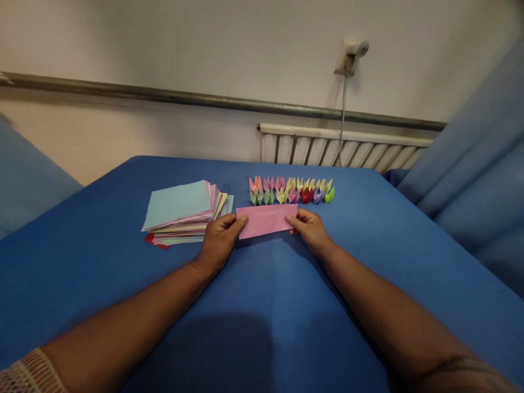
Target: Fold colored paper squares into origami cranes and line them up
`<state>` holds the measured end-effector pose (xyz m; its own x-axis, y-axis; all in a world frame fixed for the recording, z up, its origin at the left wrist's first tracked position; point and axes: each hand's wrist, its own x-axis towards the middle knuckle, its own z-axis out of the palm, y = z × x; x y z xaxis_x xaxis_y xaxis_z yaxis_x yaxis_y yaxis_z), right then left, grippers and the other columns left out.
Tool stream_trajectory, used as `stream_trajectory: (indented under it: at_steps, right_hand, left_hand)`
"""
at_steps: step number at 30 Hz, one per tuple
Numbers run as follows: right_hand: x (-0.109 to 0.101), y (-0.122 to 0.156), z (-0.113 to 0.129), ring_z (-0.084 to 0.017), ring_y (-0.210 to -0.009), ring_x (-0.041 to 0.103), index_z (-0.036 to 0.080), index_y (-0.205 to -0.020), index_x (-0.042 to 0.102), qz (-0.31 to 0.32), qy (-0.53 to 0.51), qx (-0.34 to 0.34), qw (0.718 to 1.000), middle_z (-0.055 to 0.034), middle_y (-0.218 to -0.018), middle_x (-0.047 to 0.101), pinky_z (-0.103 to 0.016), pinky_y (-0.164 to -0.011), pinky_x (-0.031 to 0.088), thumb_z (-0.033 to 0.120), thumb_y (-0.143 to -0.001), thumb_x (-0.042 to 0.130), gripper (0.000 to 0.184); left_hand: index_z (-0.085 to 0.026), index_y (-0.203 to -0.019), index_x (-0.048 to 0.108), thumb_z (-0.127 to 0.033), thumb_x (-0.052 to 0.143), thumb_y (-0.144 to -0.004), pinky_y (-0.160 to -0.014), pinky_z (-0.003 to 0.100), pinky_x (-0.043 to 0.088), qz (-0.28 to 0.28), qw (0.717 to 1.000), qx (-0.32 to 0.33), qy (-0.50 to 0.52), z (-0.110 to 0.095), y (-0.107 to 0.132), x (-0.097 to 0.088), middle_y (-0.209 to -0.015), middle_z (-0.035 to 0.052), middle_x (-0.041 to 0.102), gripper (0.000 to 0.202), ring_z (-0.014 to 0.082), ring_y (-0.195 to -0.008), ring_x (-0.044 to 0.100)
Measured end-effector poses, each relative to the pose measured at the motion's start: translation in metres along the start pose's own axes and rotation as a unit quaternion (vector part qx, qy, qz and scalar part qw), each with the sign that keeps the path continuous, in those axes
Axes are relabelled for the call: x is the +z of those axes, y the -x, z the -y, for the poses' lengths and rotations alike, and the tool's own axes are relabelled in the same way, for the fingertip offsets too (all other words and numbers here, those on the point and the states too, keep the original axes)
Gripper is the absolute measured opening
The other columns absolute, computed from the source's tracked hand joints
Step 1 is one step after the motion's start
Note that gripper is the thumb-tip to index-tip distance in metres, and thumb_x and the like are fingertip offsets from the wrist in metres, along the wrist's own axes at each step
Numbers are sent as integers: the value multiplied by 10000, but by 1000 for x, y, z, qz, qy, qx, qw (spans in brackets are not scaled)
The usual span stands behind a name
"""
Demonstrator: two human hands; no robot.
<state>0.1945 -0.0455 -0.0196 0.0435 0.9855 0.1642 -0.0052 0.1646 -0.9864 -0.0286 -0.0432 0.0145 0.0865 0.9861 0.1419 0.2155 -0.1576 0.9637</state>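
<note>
- The left hand (219, 240) is gripping the left end of a folded pink paper (267, 220), with the thumb lying on top of the strip.
- The right hand (311, 229) is pinching the right end of the same paper, its fingers curling at the short edge.
- The pink paper is sitting as a long, flat strip just above centre of the frame, stretching between both hands and resting on the blue table (262, 316).
- A fanned stack of coloured sheets (180, 210) is lying just left of the left hand, with a light blue sheet on top and red corners poking out beneath.
- A row of small folded paper pieces (291, 191) in mixed colours is standing just behind the pink paper, close to it.
- Both forearms are reaching in from the lower corners, and a white knitted sleeve (33, 374) is showing at the lower left.
- Bare blue surface is spreading below the hands and out to the right, as far as the table's edges.
- A radiator (344, 147) and a wall rail (164, 97) are running behind the table's far edge.
</note>
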Motion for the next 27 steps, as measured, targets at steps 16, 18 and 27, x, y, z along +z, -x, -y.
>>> stream_trajectory:
  at_steps: [16, 18, 27]
  right_hand:
    - [6, 6, 3, -94, -528, 472, 158, -769, 672, 64, -16, 13, 998, 41, -573, 555, -242, -552, 396, 448, -672, 738, 313]
    - [9, 9, 5, -116, -595, 548, 162, -850, 694, 91, -41, 33, 994, 17, -657, 628, -265, -615, 451, 431, -650, 765, 343]
    - [17, 9, 1, -149, -702, 634, 174, -785, 740, 67, -76, 44, 994, -17, -771, 718, -324, -758, 498, 392, -619, 788, 278]
  left_hand:
    - [-135, -736, 648, -391, 685, -724, -541, 210, 424, 17, 1000, 5, -1, -3, 4, 8, -621, -15, 633, 259, 115, -570, 549]
    - [-140, -720, 634, -388, 680, -725, -526, 204, 422, 21, 1000, 16, -8, -3, 5, 9, -614, -22, 630, 252, 110, -560, 546]
    - [-142, -707, 637, -320, 668, -733, -556, 205, 442, 18, 999, 31, -23, -5, 9, 9, -596, -24, 631, 183, 112, -565, 568]
